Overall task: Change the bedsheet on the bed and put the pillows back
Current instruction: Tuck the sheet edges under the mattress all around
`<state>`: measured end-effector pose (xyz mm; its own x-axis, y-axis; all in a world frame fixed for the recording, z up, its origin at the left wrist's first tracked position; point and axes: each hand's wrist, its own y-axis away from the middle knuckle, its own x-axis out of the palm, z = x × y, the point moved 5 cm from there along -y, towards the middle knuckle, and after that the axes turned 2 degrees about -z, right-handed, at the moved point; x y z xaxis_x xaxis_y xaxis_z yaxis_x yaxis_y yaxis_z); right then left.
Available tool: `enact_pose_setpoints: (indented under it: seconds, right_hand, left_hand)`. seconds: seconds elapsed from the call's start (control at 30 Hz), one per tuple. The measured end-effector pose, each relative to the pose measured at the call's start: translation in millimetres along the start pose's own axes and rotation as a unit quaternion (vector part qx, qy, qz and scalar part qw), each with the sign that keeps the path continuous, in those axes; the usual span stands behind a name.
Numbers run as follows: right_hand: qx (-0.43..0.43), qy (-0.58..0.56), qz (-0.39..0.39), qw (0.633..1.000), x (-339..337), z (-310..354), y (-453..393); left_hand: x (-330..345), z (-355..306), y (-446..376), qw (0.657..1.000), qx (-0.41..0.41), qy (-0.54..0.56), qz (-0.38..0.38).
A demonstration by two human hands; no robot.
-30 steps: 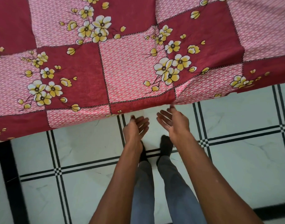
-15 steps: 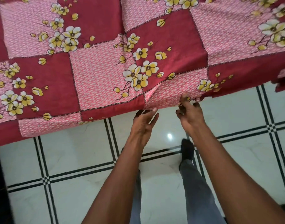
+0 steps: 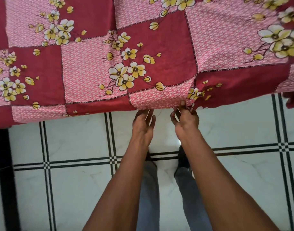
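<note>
Head view, looking down at the bed edge. The bedsheet, a red and pink patchwork with yellow flowers, covers the bed and its edge hangs over the side above the tiled floor.

Change since a second ago: both hands were then off the cloth, open and just below the hem. Half a second ago they had come up to the edge. Now both are at the hem, and the view has shifted along the bed, so the person has stepped to a new spot.

Right hand: fingers curled up into the hem, grip looks like a pinch on the sheet edge at the pink square beside the dark red one; the cloth puckers there. Left hand: fingers straight, tips touching the hem from below, no closed grip on anything visible.

Judgement: this is the tucking or straightening step along the side of the bed, hem being taken up to pull taut or push under the mattress. Sheet already lies spread on top, so the change of sheet looks well along; this side edge is not yet tucked.

No pillows in view, so cannot tell where they are; putting them back looks still to do. Dark frame or post at far left, person's legs in grey trousers below the arms.
</note>
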<state>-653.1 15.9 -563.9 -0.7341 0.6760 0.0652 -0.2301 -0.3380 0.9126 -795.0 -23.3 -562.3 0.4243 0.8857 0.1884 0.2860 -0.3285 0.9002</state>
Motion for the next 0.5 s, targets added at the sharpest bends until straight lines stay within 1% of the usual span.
enact_pose_setpoints:
  seconds: [0.1,0.23,0.37,0.43,0.5]
  right_hand:
    - [-0.005,0.022,0.016,1.000,-1,8,-7]
    - [0.002,0.028,0.000,1.000,8,7,-10]
    - [-0.005,0.048,-0.004,0.999,-3,-2,-7]
    - [-0.002,0.023,-0.004,1.000,-14,-6,-7]
    - [-0.006,0.021,0.003,1.000,-22,-6,-6]
  left_hand:
    - [2,3,-2,1.000,-0.002,-0.004,0.000]
    - [1,9,-7,1.000,-0.016,-0.001,0.001]
    - [3,13,-7,0.999,-0.017,-0.024,-0.023]
    - [6,16,-9,0.999,-0.016,-0.035,-0.038]
    - [8,16,-10,0.998,-0.013,-0.038,-0.050]
